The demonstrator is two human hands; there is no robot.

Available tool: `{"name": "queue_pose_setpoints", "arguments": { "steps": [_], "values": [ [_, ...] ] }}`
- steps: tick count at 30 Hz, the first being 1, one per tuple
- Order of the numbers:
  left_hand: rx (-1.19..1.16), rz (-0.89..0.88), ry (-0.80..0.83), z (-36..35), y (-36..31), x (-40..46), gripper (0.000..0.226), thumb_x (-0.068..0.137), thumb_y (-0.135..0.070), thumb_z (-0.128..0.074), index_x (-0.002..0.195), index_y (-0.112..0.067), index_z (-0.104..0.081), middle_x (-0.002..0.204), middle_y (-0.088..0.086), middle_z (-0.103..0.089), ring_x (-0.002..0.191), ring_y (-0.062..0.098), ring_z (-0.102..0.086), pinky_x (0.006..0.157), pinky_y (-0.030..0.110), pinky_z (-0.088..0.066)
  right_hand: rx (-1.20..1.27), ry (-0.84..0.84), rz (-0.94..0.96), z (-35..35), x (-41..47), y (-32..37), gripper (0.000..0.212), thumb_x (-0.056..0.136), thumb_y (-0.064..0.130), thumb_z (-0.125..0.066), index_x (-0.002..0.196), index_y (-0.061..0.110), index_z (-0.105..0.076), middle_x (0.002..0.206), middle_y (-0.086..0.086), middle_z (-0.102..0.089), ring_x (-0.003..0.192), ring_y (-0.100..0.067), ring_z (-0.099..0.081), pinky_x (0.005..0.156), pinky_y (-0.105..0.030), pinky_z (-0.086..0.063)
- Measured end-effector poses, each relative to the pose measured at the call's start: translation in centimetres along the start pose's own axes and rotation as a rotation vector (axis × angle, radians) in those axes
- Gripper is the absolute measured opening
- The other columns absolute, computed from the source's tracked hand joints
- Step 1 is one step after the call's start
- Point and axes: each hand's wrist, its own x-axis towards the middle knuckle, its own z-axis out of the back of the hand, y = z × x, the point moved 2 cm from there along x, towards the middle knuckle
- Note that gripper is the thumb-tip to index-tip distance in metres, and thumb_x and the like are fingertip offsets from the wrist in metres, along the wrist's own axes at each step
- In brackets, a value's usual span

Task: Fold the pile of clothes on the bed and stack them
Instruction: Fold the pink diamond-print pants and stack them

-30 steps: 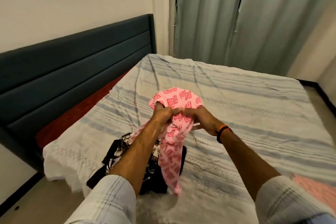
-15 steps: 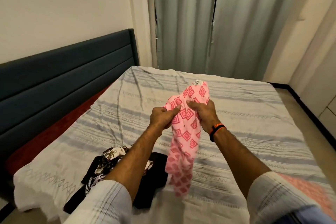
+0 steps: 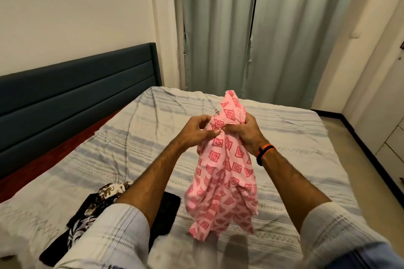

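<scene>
Not much to read from my end, honestly. The only thing close to text is a little white tag [image 3: 217, 111] sewn at the top edge of the pink patterned garment [image 3: 223, 183], and whatever's printed on it is just dark blurry marks I can't make out. I see no other labels, brands or numbers anywhere.
</scene>
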Motion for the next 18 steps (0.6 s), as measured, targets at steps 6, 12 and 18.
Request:
{"name": "queue_pose_setpoints", "arguments": {
  "steps": [6, 12, 18],
  "values": [
    [0.023, -0.001, -0.117, -1.8, -1.3, 1.3, 0.022, 0.092, -0.034, -0.066, 0.107, -0.017, -0.068, 0.095, -0.001, -0.074, 0.079, 0.014, -0.074, 0.076, 0.039, -0.062, -0.074, -0.003, 0.06, 4.1, 0.0, 0.9, 0.038, 0.073, -0.002, -0.08, 0.108, 0.003, -0.065, 0.103, -0.013, -0.075, 0.092, -0.032, -0.072, 0.079, -0.041, -0.06],
    [0.105, -0.07, -0.059, -1.4, -2.5, 3.1, 0.016, 0.094, -0.033, -0.063, 0.104, -0.024, -0.071, 0.091, -0.003, -0.075, 0.077, 0.013, -0.074, 0.073, 0.037, -0.062, -0.251, -0.071, 0.165, 5.4, 0.9, 2.5, 0.044, 0.062, 0.009, -0.091, 0.094, 0.006, -0.06, 0.085, -0.009, -0.073, 0.077, -0.025, -0.073, 0.065, -0.034, -0.059],
    [0.33, -0.072, -0.103, 0.3, -2.1, 4.6, 0.027, 0.09, -0.044, -0.065, 0.109, -0.027, -0.073, 0.092, -0.007, -0.075, 0.08, 0.012, -0.072, 0.08, 0.04, -0.061, -0.599, -0.23, 0.25, 5.0, 2.4, 3.0, 0.04, 0.053, 0.04, -0.095, 0.074, 0.016, -0.071, 0.072, 0.002, -0.073, 0.06, -0.004, -0.066, 0.053, -0.019, -0.052]
  ]
}}
